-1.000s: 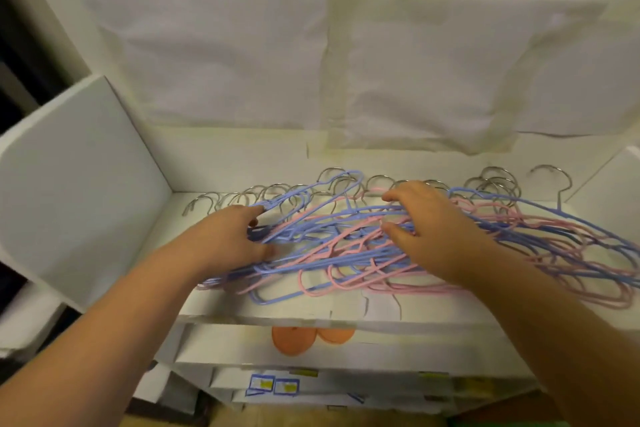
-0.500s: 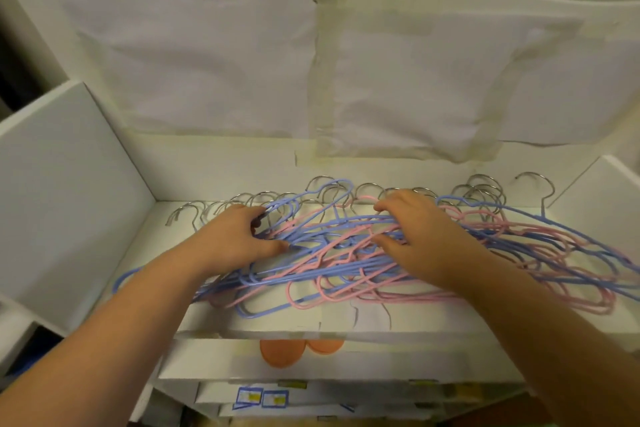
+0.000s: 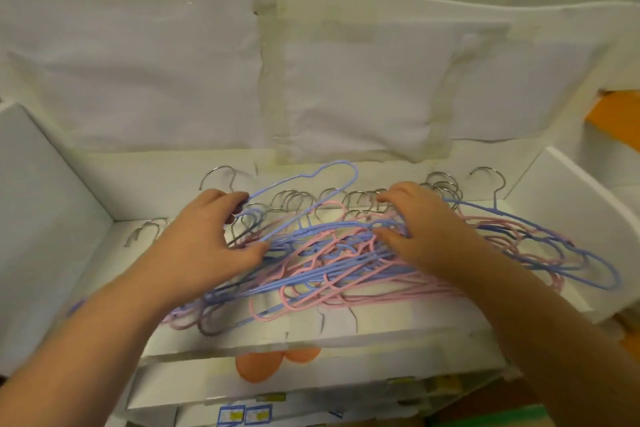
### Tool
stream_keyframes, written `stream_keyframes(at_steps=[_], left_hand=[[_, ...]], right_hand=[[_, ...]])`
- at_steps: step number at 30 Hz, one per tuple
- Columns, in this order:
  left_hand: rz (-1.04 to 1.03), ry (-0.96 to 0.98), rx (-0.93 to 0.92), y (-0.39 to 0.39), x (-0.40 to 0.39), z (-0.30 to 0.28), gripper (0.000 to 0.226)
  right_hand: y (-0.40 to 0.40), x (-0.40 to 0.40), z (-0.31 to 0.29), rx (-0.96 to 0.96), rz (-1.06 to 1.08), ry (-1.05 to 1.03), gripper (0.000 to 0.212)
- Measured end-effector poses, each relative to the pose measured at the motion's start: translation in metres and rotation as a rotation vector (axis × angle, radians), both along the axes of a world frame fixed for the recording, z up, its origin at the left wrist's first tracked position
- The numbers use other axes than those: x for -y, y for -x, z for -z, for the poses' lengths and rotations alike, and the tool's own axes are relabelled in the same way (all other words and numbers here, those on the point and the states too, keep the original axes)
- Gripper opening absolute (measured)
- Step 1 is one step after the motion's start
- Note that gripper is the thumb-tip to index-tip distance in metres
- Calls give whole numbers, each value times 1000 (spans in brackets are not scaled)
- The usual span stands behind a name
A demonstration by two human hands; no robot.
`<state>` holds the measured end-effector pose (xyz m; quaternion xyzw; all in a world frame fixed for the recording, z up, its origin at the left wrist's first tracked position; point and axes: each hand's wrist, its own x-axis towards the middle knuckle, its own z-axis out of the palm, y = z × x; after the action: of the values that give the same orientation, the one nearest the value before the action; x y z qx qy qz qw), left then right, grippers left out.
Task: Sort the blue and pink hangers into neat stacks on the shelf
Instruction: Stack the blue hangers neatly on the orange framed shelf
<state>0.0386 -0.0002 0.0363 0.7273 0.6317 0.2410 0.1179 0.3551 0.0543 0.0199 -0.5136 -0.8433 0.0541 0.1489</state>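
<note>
My left hand [image 3: 204, 239] has its fingers curled, with the fingertips hooked round the thin blue wire hanger [image 3: 313, 184] that sticks up out of the heap toward 12 o'clock, and the thumb pressed into the tangle underneath. My right hand [image 3: 426, 232] is half closed too, fingers bent down into the middle of the pile and thumb tucked against a bundle of blue and pink strands, so it's gripping a bunch of them, though I can't tell exactly which ones.

The messy heap of thin blue and pink wire hangers [image 3: 332, 270] lies across the white foam-board shelf [image 3: 381, 326], running from about 8 o'clock out to 3 o'clock, all tangled together. Their silver metal hooks [image 3: 294, 198] point toward the back edge at 12 o'clock, and one lone hook [image 3: 145, 230] sits off at 9 o'clock.

White side panels box the shelf in at 9 and 3 o'clock. Behind it is a white back wall with white cloth sheets [image 3: 346, 87] taped on. Below the front lip, at 6 o'clock, two orange round shapes [image 3: 258, 366] peek out, plus small blue-framed labels [image 3: 244, 414] lower down.

Both my forearms come in from the bottom corners, angled inward, palms down over the pile.
</note>
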Motion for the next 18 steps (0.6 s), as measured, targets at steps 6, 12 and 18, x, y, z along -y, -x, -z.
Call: stream_keyframes(at_steps=[6, 12, 18], left_hand=[[106, -62, -28, -59, -8, 8, 95], [147, -57, -67, -99, -11, 8, 94], [89, 3, -26, -124, -6, 7, 102]], right_hand=[[-96, 10, -9, 161, 297, 133, 102], [-136, 10, -14, 276, 352, 279, 109], [-149, 7, -23, 258, 272, 325, 99]])
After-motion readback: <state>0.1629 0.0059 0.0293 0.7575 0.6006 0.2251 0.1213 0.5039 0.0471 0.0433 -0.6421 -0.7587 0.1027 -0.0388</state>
